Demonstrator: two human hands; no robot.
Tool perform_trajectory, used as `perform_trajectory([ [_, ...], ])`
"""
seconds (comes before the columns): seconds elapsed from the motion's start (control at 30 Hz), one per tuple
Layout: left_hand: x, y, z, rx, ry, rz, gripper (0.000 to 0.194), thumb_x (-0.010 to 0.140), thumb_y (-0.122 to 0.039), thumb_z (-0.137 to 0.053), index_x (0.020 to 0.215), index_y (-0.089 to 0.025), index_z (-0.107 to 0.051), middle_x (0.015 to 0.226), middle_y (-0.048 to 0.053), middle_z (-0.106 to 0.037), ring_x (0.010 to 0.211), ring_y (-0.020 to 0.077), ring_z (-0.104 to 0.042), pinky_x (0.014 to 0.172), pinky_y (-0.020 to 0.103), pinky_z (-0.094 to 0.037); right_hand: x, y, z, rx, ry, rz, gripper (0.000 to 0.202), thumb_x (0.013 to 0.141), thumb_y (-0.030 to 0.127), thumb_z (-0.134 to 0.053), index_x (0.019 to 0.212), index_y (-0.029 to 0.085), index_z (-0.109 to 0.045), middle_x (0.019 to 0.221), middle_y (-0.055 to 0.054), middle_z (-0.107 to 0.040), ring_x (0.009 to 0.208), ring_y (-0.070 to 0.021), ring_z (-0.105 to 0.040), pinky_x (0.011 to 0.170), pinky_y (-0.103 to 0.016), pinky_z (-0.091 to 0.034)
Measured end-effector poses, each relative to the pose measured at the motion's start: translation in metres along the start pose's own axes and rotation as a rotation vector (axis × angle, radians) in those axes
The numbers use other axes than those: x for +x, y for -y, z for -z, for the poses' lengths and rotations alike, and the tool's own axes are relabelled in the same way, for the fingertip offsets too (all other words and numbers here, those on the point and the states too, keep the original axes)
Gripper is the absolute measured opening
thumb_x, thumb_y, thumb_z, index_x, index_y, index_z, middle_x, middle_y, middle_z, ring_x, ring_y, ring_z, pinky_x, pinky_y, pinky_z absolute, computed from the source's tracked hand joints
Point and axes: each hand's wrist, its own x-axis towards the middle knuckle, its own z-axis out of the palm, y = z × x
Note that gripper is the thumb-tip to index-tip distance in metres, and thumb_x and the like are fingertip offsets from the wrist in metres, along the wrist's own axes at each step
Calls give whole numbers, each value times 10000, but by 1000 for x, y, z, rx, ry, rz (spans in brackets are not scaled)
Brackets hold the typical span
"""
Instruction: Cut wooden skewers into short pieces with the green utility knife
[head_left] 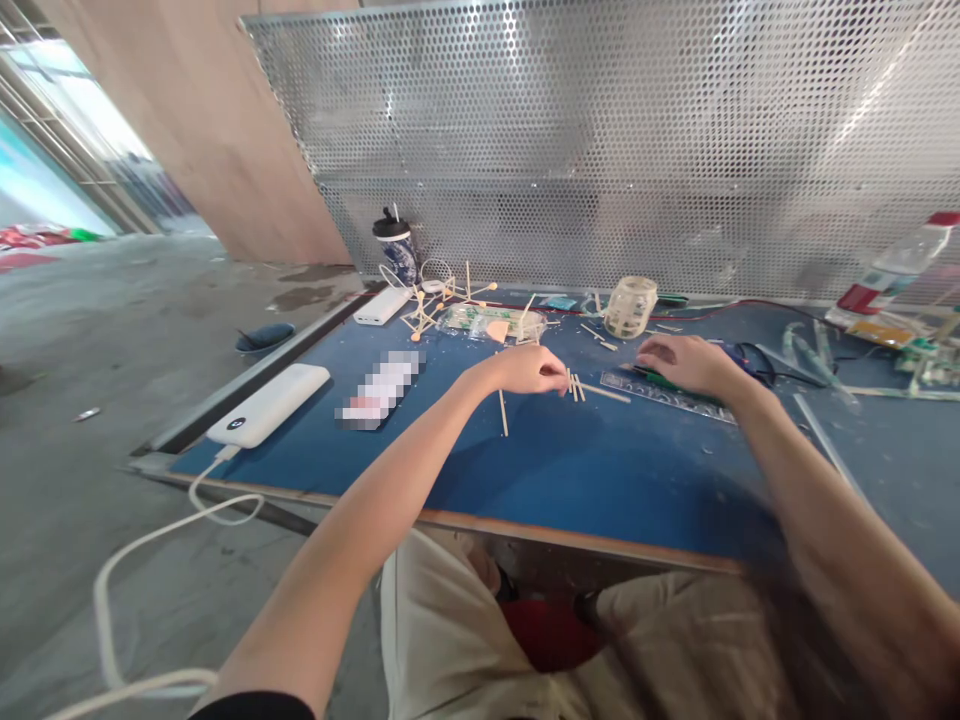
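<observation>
My left hand [534, 370] is closed in a pinch at the middle of the blue table, its fingertips at a group of short wooden sticks [577, 387]; one stick seems to be between them. A longer wooden stick [609, 393] lies just right of these, and another stick [503, 412] lies below my left wrist. My right hand [686, 362] curls over a slim green tool [660, 379], mostly hidden under the fingers. Beneath that hand, a clear ruler [701, 405] lies flat on the table.
Behind my hands are a stick-and-ball frame [442, 300], a plastic packet [491, 322] and a tape roll [631, 307]. A power bank [274, 402] and phone [382, 390] lie left. Farther back stand a cup [395, 248] and, right, a bottle [896, 270]. Perforated metal [600, 130] rises behind.
</observation>
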Motion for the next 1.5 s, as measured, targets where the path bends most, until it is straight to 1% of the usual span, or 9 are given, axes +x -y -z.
perform_trajectory([
  [0.2, -8, -27, 8, -261, 529, -75, 289, 883, -461, -613, 1035, -322, -816, 914, -6, -812, 905, 139, -704, 769, 202, -503, 4, -32, -10, -3, 137, -86, 575, 751, 721, -656, 1039, 224, -661, 1071, -102, -748, 908, -283, -685, 784, -382, -506],
  [0.53, 30, -36, -6, -328, 977, 7, 268, 736, -533, -760, 916, -350, -839, 994, 32, -811, 675, 155, -628, 514, 243, -406, 1, -26, -2, 18, 308, -95, 516, 774, 724, -611, 943, 237, -632, 1003, -94, -734, 902, -288, -675, 790, -403, -504],
  [0.77, 32, -33, -12, -322, 1025, 6, 238, 673, -530, -800, 790, -327, -837, 816, 34, -802, 673, 163, -623, 485, 222, -354, -8, 24, 27, 74, 272, 47, 561, 839, 760, -564, 1097, 263, -602, 998, -66, -711, 868, -265, -663, 756, -413, -510],
  [0.93, 32, -23, -17, -380, 1052, -4, 243, 723, -536, -770, 774, -309, -840, 813, 37, -792, 653, 155, -622, 449, 240, -310, -21, 64, 46, 160, 484, 317, 411, 815, 668, -715, 1016, 324, -615, 888, 30, -697, 726, -179, -632, 588, -314, -507],
  [1.03, 30, -23, -16, -399, 948, -16, 202, 652, -488, -840, 726, -301, -832, 657, 13, -720, 598, 144, -598, 457, 258, -330, -38, 75, 39, 250, 581, 415, 296, 868, 554, -722, 1014, 321, -612, 736, 68, -663, 581, -131, -579, 494, -273, -475],
  [1.17, 28, -24, -17, -379, 692, 14, 259, 493, -431, -937, 680, -298, -816, 565, -11, -622, 546, 136, -540, 476, 290, -364, -54, 79, 16, 420, 507, 528, 284, 964, 330, -648, 1241, 335, -587, 918, 50, -755, 737, -122, -706, 671, -228, -554],
  [1.33, 29, -23, -19, -383, 965, 56, 265, 660, -533, -846, 761, -288, -841, 609, 31, -602, 520, 135, -450, 481, 332, -340, -58, 83, -5, 272, 300, 743, 272, 989, 238, -569, 1256, 286, -599, 915, -3, -717, 726, -137, -657, 662, -279, -493],
  [1.4, 29, -24, -19, -397, 964, 113, 260, 645, -503, -862, 769, -275, -845, 628, 40, -610, 521, 136, -448, 488, 336, -340, -59, 85, -9, 111, 247, 785, 255, 995, 260, -556, 1244, 283, -605, 874, -6, -694, 665, -151, -609, 606, -303, -439],
  [1.5, 30, -24, -20, -395, 973, 131, 243, 651, -472, -855, 771, -262, -845, 686, 46, -674, 503, 117, -434, 474, 320, -330, -62, 90, -13, 9, 193, 819, 282, 1007, 216, -496, 1269, 276, -584, 1029, -45, -717, 766, -175, -642, 656, -325, -436],
])
